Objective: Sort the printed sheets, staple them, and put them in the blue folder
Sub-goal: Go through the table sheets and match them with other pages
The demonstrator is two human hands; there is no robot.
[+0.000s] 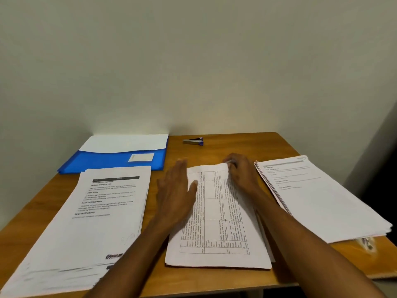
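Blue folder [111,161], white black-printed sheets [217,214], silver-purple stapler [193,141], brown table [247,145]

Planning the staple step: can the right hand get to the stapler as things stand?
Probably yes. The stapler lies on bare table just beyond the right hand, nothing between them. But that hand pinches the middle stack's top corner and must release first.

Dim, warm indoor light, even on wall [193,61]. Soft overall focus; print unreadable. Left hand [175,190] motion-blurred. Wide-angle bending at edges. Dark shadow right corner.
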